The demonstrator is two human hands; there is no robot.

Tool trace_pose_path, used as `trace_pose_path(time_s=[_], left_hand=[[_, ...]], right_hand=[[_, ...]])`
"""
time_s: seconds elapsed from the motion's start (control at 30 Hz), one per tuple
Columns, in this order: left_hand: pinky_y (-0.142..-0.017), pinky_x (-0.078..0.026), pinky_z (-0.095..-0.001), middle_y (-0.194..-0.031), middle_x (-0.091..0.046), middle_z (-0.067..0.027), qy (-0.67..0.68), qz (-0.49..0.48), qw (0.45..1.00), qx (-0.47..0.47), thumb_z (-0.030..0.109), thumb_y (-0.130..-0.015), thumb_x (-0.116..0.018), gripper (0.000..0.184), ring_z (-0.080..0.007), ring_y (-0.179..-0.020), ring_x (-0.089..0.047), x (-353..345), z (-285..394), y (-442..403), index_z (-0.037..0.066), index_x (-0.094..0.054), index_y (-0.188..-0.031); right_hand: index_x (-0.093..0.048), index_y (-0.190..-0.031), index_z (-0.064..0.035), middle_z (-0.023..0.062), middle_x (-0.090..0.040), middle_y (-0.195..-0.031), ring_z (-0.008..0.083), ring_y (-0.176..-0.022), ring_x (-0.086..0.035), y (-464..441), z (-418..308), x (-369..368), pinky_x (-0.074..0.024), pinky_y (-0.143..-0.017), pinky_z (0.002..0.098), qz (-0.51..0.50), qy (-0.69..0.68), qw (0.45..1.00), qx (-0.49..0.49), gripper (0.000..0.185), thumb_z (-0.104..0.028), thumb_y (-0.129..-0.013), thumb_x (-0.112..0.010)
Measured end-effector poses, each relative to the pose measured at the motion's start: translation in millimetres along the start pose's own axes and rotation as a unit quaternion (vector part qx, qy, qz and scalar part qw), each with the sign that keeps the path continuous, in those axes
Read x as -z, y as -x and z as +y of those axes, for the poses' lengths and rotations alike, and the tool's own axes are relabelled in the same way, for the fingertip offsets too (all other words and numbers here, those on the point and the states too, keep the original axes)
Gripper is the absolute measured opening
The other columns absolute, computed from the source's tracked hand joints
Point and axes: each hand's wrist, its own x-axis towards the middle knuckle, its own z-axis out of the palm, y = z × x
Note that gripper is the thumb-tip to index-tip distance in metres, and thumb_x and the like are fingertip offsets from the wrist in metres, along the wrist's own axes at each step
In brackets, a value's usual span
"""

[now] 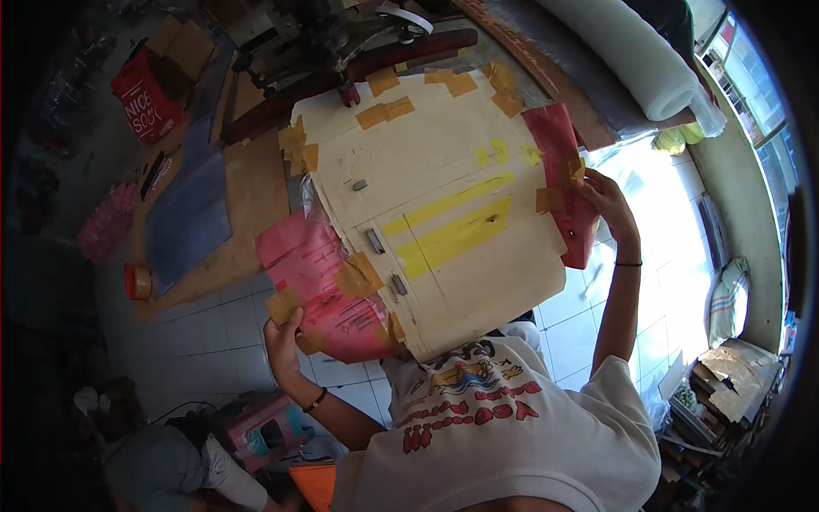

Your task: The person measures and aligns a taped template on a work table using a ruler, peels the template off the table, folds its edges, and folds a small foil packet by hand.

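Observation:
A large cream board (461, 188) with brown tape patches and yellow strips lies in front of me, tilted toward my body. Several small dark metal pieces rest on it. Red sheets are taped to its two sides. My left hand (283, 337) pinches the taped edge of the left red sheet (299, 247). On the other side, my right hand (610, 205) grips the edge of the right red sheet (550, 132) near a brown tape piece, with part of the fingers hidden behind it.
A dark metal machine (328, 51) stands behind the board. Blue sheet (192, 218) and a tape roll (137, 281) are at left, a white foam roll (631, 64) at upper right. A person (158, 469) is at lower left; scrap pieces (738, 375) lie at lower right.

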Motion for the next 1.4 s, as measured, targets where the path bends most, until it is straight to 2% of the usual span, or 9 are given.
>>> trace_pose_path(time_s=[0.47,0.67,0.77,0.9,1.03,1.1,1.3,1.33,1.4], left_hand=[[-0.077,-0.046,-0.0245,-0.095,-0.067,-0.0017,0.024,0.017,0.999,-0.026,0.010,-0.085,-0.073,0.023,-0.0093,-0.083,-0.060,10,-10,-2,0.000,-0.064,-0.105],[-0.077,-0.047,-0.0248,-0.097,-0.067,-0.0031,-0.019,0.034,0.999,-0.016,0.009,-0.086,-0.071,0.023,-0.0098,-0.082,-0.060,4,-6,5,0.001,-0.064,-0.105],[-0.078,-0.046,-0.0241,-0.096,-0.066,-0.0029,0.005,0.014,1.000,0.003,0.008,-0.087,-0.070,0.021,-0.0092,-0.083,-0.060,-6,13,5,0.001,-0.064,-0.105],[-0.079,-0.046,-0.0230,-0.092,-0.064,-0.0014,-0.075,-0.021,0.997,-0.027,0.008,-0.088,-0.068,0.021,-0.0079,-0.082,-0.058,8,7,-21,0.001,-0.062,-0.107],[-0.080,-0.046,-0.0228,-0.089,-0.063,-0.0010,-0.028,-0.048,0.998,-0.042,0.005,-0.088,-0.067,0.027,-0.0075,-0.082,-0.058,3,8,-31,0.002,-0.058,-0.113],[-0.080,-0.047,-0.0235,-0.092,-0.066,-0.0030,0.031,-0.058,0.995,-0.072,0.003,-0.087,-0.067,0.030,-0.0083,-0.084,-0.060,0,-2,-37,0.001,-0.057,-0.115],[-0.080,-0.053,-0.0291,-0.105,-0.070,-0.0140,-0.080,-0.047,0.994,-0.055,0.003,-0.084,-0.071,0.046,-0.0154,-0.096,-0.066,-28,-8,-46,-0.003,-0.049,-0.124],[-0.076,-0.053,-0.0277,-0.102,-0.068,-0.0122,-0.054,-0.068,0.995,-0.049,0.006,-0.080,-0.077,0.064,-0.0149,-0.088,-0.065,-24,-10,-49,-0.003,-0.041,-0.132],[-0.075,-0.052,-0.0276,-0.105,-0.065,-0.0119,-0.128,-0.032,0.987,-0.089,0.009,-0.076,-0.081,0.078,-0.0150,-0.086,-0.062,-22,-12,-53,0.000,-0.036,-0.139]], right_hand=[[-0.064,-0.113,-0.0023,0.0019,-0.067,-0.097,0.0070,-0.080,-0.063,-21,18,-5,-0.0519,-0.067,0.0224,0.034,-0.040,0.999,-0.008,0.028,-0.023,-0.093,-0.064],[-0.057,-0.122,-0.0005,0.0066,-0.067,-0.103,0.0096,-0.087,-0.064,-37,30,2,-0.0528,-0.069,0.0235,0.012,-0.098,0.995,0.002,0.043,-0.029,-0.092,-0.067],[-0.053,-0.126,0.0014,0.0087,-0.070,-0.099,0.0080,-0.072,-0.064,-36,16,-8,-0.0470,-0.062,0.0206,-0.018,-0.071,0.997,0.000,0.052,-0.031,-0.088,-0.068],[-0.061,-0.117,0.0029,0.0066,-0.068,-0.094,0.0095,-0.075,-0.063,-44,22,-4,-0.0485,-0.065,0.0230,-0.101,0.005,0.994,-0.040,0.044,-0.028,-0.087,-0.070],[-0.063,-0.114,-0.0005,0.0049,-0.068,-0.094,0.0106,-0.077,-0.062,-31,11,-17,-0.0490,-0.071,0.0255,-0.055,-0.042,0.996,0.056,0.035,-0.019,-0.085,-0.071],[-0.060,-0.120,-0.0004,0.0055,-0.067,-0.096,0.0115,-0.078,-0.062,-23,2,-20,-0.0491,-0.073,0.0271,-0.042,-0.044,0.997,0.044,0.042,-0.017,-0.083,-0.070],[-0.060,-0.120,-0.0006,0.0006,-0.066,-0.088,0.0063,-0.077,-0.060,-11,3,-25,-0.0491,-0.065,0.0240,0.000,-0.079,0.994,0.073,0.035,-0.008,-0.087,-0.068],[-0.062,-0.117,-0.0003,0.0018,-0.067,-0.092,0.0061,-0.079,-0.061,-7,1,-25,-0.0493,-0.068,0.0230,0.005,-0.095,0.992,0.077,0.033,-0.007,-0.086,-0.069],[-0.063,-0.114,-0.0003,0.0018,-0.067,-0.093,0.0060,-0.079,-0.061,-9,9,-21,-0.0491,-0.069,0.0226,0.017,-0.070,0.994,0.084,0.030,-0.006,-0.085,-0.069]])
